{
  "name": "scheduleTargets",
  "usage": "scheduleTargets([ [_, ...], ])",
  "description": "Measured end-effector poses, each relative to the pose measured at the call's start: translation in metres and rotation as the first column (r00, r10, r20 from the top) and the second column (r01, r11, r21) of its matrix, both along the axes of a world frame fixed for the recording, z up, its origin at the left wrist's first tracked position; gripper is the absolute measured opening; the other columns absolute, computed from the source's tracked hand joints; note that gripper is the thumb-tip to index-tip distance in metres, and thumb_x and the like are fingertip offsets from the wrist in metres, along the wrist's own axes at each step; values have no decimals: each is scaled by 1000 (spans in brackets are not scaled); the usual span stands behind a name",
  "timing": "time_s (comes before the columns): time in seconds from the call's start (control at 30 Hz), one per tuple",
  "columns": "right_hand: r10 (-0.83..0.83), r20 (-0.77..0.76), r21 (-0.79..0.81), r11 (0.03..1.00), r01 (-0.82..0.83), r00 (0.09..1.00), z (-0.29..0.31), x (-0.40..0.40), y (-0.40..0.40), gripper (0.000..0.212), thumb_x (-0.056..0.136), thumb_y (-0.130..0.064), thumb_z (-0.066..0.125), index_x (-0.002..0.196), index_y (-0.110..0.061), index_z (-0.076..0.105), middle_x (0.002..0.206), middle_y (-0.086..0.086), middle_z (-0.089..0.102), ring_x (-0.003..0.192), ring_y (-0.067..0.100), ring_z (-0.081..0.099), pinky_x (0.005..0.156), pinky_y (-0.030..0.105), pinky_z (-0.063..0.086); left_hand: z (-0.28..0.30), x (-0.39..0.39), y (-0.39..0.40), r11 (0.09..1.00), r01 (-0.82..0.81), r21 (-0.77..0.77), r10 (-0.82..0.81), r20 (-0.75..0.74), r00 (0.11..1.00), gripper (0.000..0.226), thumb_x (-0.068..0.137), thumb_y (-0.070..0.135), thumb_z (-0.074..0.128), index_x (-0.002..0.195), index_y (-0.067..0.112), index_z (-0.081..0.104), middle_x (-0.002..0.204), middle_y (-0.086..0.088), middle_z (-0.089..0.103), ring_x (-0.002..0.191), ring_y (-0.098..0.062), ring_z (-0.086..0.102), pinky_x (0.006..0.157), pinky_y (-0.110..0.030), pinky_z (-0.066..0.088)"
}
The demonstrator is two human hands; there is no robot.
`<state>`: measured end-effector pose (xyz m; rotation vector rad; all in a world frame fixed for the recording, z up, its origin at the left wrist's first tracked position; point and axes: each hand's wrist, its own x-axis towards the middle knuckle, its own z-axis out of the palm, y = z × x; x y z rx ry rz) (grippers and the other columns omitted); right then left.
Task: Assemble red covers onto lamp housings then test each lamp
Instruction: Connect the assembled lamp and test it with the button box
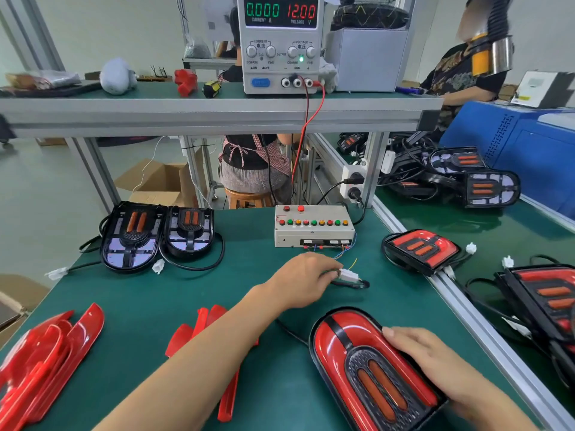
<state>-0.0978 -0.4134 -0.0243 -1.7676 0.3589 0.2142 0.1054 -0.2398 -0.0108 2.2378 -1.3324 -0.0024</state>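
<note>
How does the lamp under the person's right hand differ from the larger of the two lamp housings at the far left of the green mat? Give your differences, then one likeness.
The lamp wears a red cover; the lamp housing is bare, showing black ribs and pale panels. The lamp lies near, held by the right hand; the lamp housing sits far, untouched. The lamp's rounded end points away from the person, the lamp housing's towards them. Both have two orange bars and a black cable.
</note>
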Motion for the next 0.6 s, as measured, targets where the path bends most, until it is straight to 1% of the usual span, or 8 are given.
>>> scheduleTargets([
  [0.1, -225, 113, 178, 963, 203, 968, -7, -1, 8, 45, 89, -49, 58, 101, -10, 79, 103, 25, 76, 91, 41, 75, 77, 46, 64, 4, 3, 2, 998, -3, 70, 20, -231, 973, 28, 104, 22, 51, 121, 19, 73, 115, 4, 74, 104, -12, 64, 95, -28, 48],
  [0.17, -369, 149, 270, 908, 321, 918, -10, 2, 14, 44, 95, -45, 52, 100, -13, 80, 102, 23, 77, 91, 38, 76, 68, 38, 64, 5, 3, 7, 991, 54, 125, -11, -321, 947, 21, 102, 20, 54, 103, 18, 75, 92, 6, 73, 82, -7, 59, 79, -28, 47],
  [0.23, -464, 149, 323, 857, 401, 873, -13, 10, 16, 44, 102, -43, 46, 99, -17, 82, 103, 19, 78, 93, 35, 77, 66, 34, 63, 6, 2, 10, 977, 107, 185, -33, -365, 930, 22, 99, 18, 58, 79, 22, 67, 67, 12, 60, 60, -3, 46, 62, -28, 40],
  [0.27, -493, 143, 339, 839, 426, 858, -14, 15, 16, 45, 104, -42, 45, 98, -19, 82, 103, 18, 78, 93, 34, 77, 67, 35, 63, 6, 1, 10, 970, 119, 213, -31, -377, 926, 24, 97, 18, 59, 74, 22, 62, 61, 13, 54, 55, -4, 41, 59, -27, 37],
  [0.4, -502, 128, 325, 836, 442, 855, -17, 29, 16, 45, 105, -44, 45, 99, -20, 82, 105, 16, 78, 95, 33, 77, 69, 36, 63, 2, 3, 10, 970, 80, 231, 38, -467, 884, 23, 91, 15, 60, 78, -3, 64, 66, -7, 47, 61, -17, 35, 62, -32, 31],
  [0.5, -504, 151, 325, 838, 439, 851, -19, 32, 16, 42, 106, -43, 45, 104, -21, 80, 108, 14, 78, 99, 31, 76, 70, 33, 64, -2, 7, 12, 989, -3, 151, 90, -575, 813, 15, 84, 10, 62, 71, 7, 69, 64, -3, 52, 62, -18, 38, 61, -34, 32],
  [0.57, -495, 179, 307, 849, 430, 850, -22, 32, 17, 41, 106, -42, 45, 105, -21, 80, 108, 13, 78, 101, 30, 76, 77, 38, 63, -2, 10, 13, 995, -76, 72, 104, -659, 745, 16, 81, 10, 64, 70, 14, 74, 69, -6, 65, 66, -18, 49, 66, -36, 44],
  [0.6, -488, 190, 288, 857, 427, 852, -23, 31, 18, 41, 105, -43, 45, 105, -20, 79, 107, 12, 78, 100, 30, 76, 82, 40, 61, -2, 12, 13, 991, -130, 32, 117, -679, 724, 14, 82, 10, 65, 73, 13, 76, 78, -10, 72, 72, -18, 56, 74, -38, 51],
])
